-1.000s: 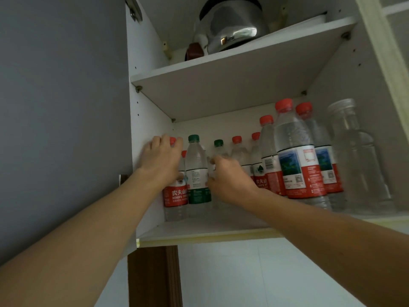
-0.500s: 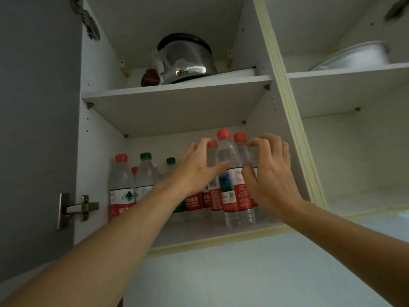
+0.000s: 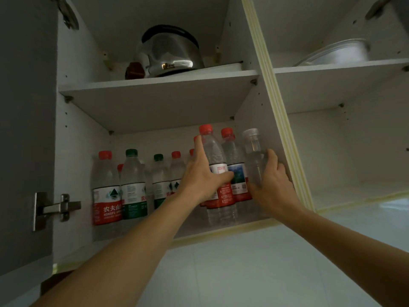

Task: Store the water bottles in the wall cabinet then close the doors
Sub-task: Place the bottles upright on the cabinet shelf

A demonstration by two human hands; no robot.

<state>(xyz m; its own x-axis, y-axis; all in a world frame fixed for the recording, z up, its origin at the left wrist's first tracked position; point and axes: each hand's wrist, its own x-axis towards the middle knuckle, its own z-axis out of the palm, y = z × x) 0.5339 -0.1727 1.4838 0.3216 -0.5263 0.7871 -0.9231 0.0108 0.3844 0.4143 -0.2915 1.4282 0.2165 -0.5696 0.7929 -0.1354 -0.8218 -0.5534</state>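
Standing on the low shelf (image 3: 199,233), the bottles (image 3: 132,185) are in. Left hand (image 3: 202,176) wraps one, right hand (image 3: 272,180) cups the clear one (image 3: 253,156). Doors (image 3: 24,129) not shut yet.

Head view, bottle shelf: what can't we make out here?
- Back-row bottles: hidden behind the left hand and the front bottles; count unclear.
- Clear-capped bottle: lower part covered by the right hand.
- Cabinet doors: left door cut off by the frame edge.
- Label text: too small to read.
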